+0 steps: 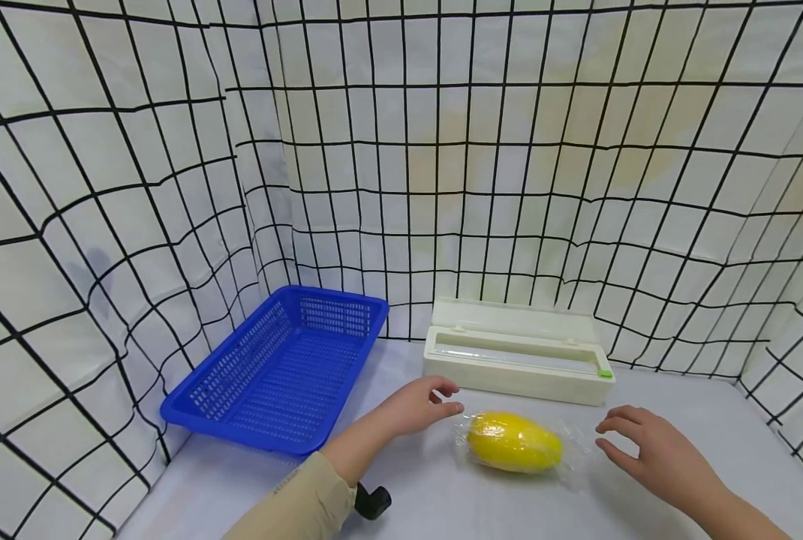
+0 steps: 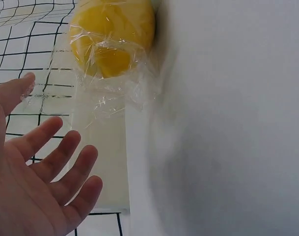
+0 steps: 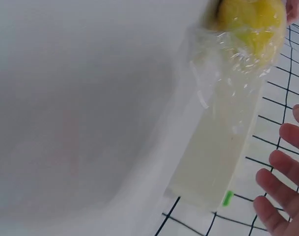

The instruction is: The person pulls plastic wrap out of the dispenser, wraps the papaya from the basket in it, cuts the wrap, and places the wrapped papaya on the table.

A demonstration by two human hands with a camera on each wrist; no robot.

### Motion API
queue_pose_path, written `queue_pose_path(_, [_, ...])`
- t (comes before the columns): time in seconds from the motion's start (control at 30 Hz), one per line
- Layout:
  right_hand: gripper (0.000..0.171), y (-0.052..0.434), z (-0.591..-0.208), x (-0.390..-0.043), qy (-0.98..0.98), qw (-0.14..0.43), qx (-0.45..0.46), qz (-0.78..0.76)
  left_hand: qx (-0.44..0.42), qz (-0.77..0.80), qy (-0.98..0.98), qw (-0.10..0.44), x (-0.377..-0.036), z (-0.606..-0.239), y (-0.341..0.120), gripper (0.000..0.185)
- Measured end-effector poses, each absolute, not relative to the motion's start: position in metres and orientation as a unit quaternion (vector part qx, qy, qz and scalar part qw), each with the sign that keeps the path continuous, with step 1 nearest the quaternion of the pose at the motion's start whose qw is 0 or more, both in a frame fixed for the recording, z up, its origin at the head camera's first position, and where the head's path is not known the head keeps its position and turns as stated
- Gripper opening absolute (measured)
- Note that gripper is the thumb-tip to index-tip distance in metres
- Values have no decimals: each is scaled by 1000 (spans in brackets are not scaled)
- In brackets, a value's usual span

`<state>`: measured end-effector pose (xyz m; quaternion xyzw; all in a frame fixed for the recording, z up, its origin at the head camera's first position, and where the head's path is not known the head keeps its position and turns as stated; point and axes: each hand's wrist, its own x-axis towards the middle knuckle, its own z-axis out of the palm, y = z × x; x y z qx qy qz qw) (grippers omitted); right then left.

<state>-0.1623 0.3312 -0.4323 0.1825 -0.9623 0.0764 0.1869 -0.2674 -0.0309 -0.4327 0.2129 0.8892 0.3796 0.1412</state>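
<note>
A yellow oval fruit wrapped in clear cling film (image 1: 513, 442) (image 2: 112, 37) (image 3: 251, 27) lies on the white table. My left hand (image 1: 420, 403) (image 2: 39, 187) hovers just left of it, fingers straight and spread, holding nothing. My right hand (image 1: 645, 448) (image 3: 286, 182) is to the fruit's right, fingers relaxed and apart from the wrap. Behind the fruit sits a cream cling-film dispenser box (image 1: 518, 351) (image 2: 102, 157) (image 3: 215, 147) with a green slider (image 1: 604, 372) (image 3: 228, 198).
A blue plastic basket (image 1: 281, 369) stands at the left against the curtain. A white cloth with a black grid (image 1: 442, 165) walls in the table on three sides. A small black object (image 1: 373, 501) sits under my left sleeve.
</note>
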Motion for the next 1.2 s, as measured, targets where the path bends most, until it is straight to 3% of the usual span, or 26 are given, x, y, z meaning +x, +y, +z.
queue_pose_path(0.07, [21,324,-430,-167,-973,141,157,97,226,362,890,159,-273,-432,-26,45])
queue_pose_path(0.2, [44,311,-432,-177,-980,68,145,116,276,312,889,190,-283,-433,-16,54])
queue_pose_path(0.37, [67,300,-442,-187,-980,25,163,111,329,261,879,224,-290,-438,-8,60])
queue_pose_path(0.73, [56,295,-446,-193,-979,29,182,82,319,265,875,248,-284,-437,-5,45])
queue_pose_path(1.03, [63,299,-449,-195,-974,71,185,108,304,255,887,237,-274,-438,-8,49])
queue_pose_path(1.2, [55,297,-443,-185,-975,96,120,160,312,246,886,241,-270,-436,-10,54])
